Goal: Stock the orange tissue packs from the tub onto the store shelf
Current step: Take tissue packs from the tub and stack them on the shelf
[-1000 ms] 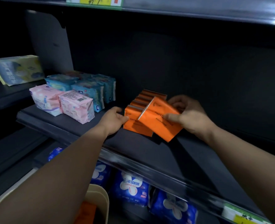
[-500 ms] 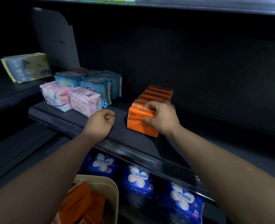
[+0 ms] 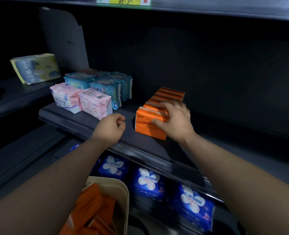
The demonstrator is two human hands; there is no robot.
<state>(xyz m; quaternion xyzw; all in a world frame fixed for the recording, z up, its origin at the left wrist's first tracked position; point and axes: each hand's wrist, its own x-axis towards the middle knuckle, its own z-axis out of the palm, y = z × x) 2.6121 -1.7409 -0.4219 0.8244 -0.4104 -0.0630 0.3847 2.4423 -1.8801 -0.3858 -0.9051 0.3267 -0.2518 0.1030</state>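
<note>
Set down since a second ago, the front orange pack now stands upright at the head of the row of orange tissue packs, where it was earlier held tilted in the air. The person's right hand grips it, fingers curled over its top edge and thumb pressed against its front face; the fingers are blurred. The left hand, which had been touching the row's front, has drawn back to the left of the packs and sits apart from them above the shelf's front edge, fingers curled into a fist with nothing in it.

The row runs from near the front edge of the dark shelf back toward its rear wall, the packs pressed face to face. Toward the shelf's left end stand two pink packs at the front, with pale blue packs touching them from behind, well apart from the orange row.

Below the left forearm, at the bottom of the view, a cream tub holds loose orange packs lying at mixed angles. Dark blue packs with white flower prints line the shelf underneath. A yellow-edged pack leans on a separate shelf at far left, and a yellow price label is fixed to the front edge of the shelf above
</note>
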